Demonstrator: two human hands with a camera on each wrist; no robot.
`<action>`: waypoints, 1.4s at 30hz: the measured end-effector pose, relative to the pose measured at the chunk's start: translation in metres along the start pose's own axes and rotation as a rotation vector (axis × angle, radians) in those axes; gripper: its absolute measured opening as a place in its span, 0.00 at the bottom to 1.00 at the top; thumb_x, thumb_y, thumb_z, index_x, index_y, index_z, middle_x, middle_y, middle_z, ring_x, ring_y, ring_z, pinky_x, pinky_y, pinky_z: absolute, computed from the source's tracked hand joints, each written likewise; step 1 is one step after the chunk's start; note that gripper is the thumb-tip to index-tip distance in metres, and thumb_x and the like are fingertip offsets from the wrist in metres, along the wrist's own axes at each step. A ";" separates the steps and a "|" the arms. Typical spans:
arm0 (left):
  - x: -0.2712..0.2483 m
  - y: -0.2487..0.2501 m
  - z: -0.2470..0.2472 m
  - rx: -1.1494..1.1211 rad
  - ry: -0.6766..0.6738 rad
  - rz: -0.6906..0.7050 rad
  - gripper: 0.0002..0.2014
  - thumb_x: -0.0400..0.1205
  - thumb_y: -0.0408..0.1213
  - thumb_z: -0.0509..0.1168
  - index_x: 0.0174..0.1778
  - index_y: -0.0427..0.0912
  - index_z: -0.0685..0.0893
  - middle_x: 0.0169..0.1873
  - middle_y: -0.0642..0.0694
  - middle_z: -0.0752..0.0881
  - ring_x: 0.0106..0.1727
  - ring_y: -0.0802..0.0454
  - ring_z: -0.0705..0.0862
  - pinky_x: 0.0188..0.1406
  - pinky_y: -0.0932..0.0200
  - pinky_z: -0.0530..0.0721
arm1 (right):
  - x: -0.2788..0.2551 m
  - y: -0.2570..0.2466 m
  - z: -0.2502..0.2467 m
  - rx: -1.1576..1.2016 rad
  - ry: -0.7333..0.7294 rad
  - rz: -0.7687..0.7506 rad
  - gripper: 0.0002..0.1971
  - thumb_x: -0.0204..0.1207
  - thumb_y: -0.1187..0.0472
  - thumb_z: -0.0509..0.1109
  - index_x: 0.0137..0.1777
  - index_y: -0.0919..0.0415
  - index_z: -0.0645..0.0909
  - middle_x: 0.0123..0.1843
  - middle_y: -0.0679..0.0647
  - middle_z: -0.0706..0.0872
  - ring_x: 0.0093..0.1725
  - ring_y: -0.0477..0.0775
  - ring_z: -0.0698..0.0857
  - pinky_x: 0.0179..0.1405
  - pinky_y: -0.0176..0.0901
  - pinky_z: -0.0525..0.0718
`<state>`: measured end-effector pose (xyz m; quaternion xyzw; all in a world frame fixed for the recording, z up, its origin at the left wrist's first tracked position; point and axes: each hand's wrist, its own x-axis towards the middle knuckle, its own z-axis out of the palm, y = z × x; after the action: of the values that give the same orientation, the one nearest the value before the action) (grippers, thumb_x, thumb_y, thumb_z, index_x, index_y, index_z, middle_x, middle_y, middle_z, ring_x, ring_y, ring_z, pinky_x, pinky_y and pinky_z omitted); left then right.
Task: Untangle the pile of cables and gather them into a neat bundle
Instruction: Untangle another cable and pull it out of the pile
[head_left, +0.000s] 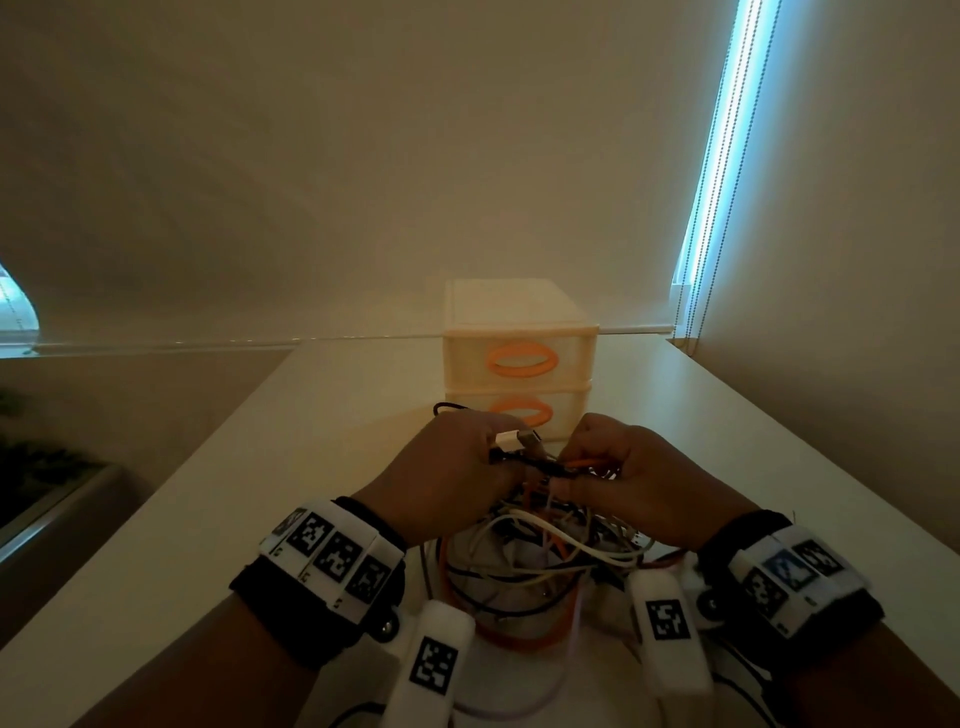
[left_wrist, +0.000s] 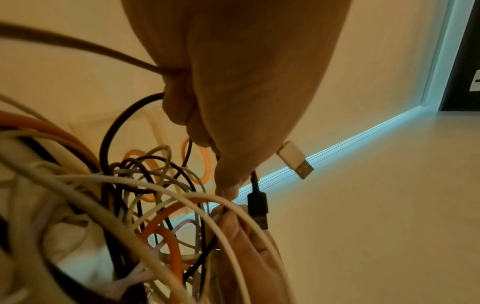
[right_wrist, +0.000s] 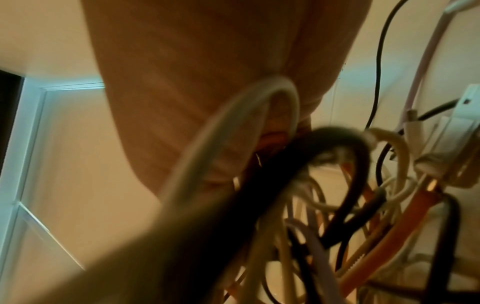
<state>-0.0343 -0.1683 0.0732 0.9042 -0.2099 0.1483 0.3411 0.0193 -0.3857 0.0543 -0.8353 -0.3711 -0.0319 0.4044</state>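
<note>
A tangle of white, black and orange cables (head_left: 540, 551) hangs between my wrists above the table. My left hand (head_left: 452, 467) grips several cable ends in a fist; a white USB plug (left_wrist: 294, 159) and a black plug (left_wrist: 257, 207) stick out of it. My right hand (head_left: 618, 478) faces it, fingers curled round other strands, including an orange cable (head_left: 584, 461). In the right wrist view a white cable loop (right_wrist: 259, 107) runs under the palm, with a blurred black cable (right_wrist: 285, 160) in front. The two fists almost touch.
A cream two-drawer box with orange handles (head_left: 519, 364) stands on the white table (head_left: 291, 467) just beyond my hands. The table's left edge drops to a dark floor. A wall and a bright window strip (head_left: 727, 145) close off the right.
</note>
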 end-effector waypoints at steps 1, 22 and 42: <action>0.000 0.000 -0.001 0.004 -0.003 0.000 0.10 0.83 0.30 0.69 0.54 0.48 0.91 0.34 0.74 0.77 0.33 0.82 0.78 0.33 0.81 0.71 | 0.001 0.000 0.000 -0.001 -0.007 0.007 0.07 0.73 0.53 0.81 0.49 0.52 0.90 0.49 0.48 0.85 0.50 0.48 0.86 0.52 0.49 0.86; 0.006 -0.013 -0.009 -0.823 0.423 -0.470 0.07 0.89 0.39 0.64 0.48 0.40 0.82 0.18 0.53 0.62 0.18 0.55 0.56 0.20 0.60 0.57 | -0.002 0.000 -0.014 -0.158 -0.029 0.059 0.13 0.64 0.44 0.84 0.48 0.42 0.92 0.42 0.32 0.82 0.46 0.34 0.81 0.42 0.30 0.78; -0.003 0.011 -0.007 0.066 0.223 0.032 0.14 0.83 0.37 0.72 0.61 0.61 0.89 0.49 0.67 0.89 0.45 0.66 0.86 0.47 0.63 0.86 | 0.007 -0.016 -0.001 -0.152 0.140 -0.129 0.12 0.78 0.55 0.76 0.43 0.34 0.80 0.43 0.41 0.83 0.46 0.41 0.81 0.46 0.41 0.79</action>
<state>-0.0435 -0.1703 0.0830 0.8893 -0.1802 0.2602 0.3302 0.0148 -0.3758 0.0676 -0.8336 -0.3915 -0.1441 0.3620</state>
